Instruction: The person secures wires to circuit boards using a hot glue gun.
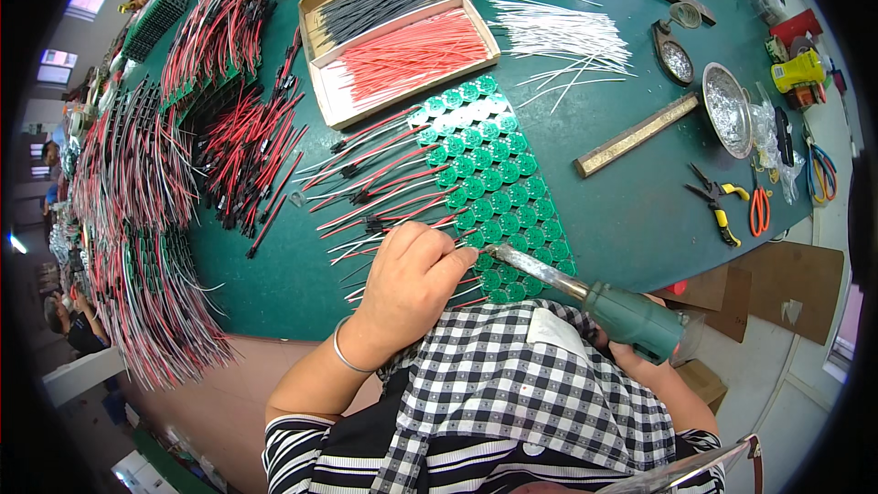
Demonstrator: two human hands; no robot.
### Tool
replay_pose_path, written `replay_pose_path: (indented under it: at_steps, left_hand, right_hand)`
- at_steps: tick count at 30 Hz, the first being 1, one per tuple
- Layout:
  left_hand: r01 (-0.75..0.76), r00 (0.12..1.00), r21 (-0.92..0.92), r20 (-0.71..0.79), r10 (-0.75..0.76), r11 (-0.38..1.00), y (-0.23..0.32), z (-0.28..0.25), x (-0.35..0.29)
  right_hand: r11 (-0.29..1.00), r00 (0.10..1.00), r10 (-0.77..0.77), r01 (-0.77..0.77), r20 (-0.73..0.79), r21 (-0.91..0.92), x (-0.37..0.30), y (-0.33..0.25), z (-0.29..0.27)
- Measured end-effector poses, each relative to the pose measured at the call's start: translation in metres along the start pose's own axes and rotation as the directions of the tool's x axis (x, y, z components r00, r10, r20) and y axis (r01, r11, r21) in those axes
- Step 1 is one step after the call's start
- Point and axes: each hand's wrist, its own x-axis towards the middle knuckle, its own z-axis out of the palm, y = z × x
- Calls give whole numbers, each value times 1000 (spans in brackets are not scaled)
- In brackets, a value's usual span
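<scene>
My left hand is closed in a pinch at the left edge of a green circuit board panel made of many round boards. A thin wire seems to be held between its fingertips, mostly hidden by the fingers. My right hand is wrapped round the green handle of a soldering iron, partly hidden by the handle. The iron's tip points left and lies close to my left fingertips, over the panel. Red and white wires with black connectors stick out leftward from the panel's left edge.
An open cardboard box holds black and red tubes. White tubes lie to its right. Wired boards are heaped at left beside loose red wires. At right are a bar, a metal dish, pliers and scissors.
</scene>
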Motion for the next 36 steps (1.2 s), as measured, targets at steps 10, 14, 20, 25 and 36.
replay_pose_path:
  at_steps: [10, 14, 20, 25, 36]
  left_hand:
    - [-1, 1000, 6, 5, 1, 1000, 0, -2, 1]
    - [-6, 1000, 11, 11, 5, 1000, 2, -1, 1]
    - [11, 1000, 2, 4, -11, 1000, 1, 0, 0]
    - [119, 992, -25, -32, -120, 993, 3, -3, 0]
    - [86, 994, -198, -47, -97, 976, 23, -33, -10]
  right_hand:
    - [999, 999, 23, -24, -50, -23, -7, 0, -9]
    - [872, 992, 83, -28, -92, 489, 3, -5, -9]
    - [856, 985, 122, -44, -119, 515, -6, 6, -2]
    - [873, 979, 158, -78, -127, 482, -6, 7, 2]
    - [812, 976, 105, 27, -192, 584, -3, 5, 2]
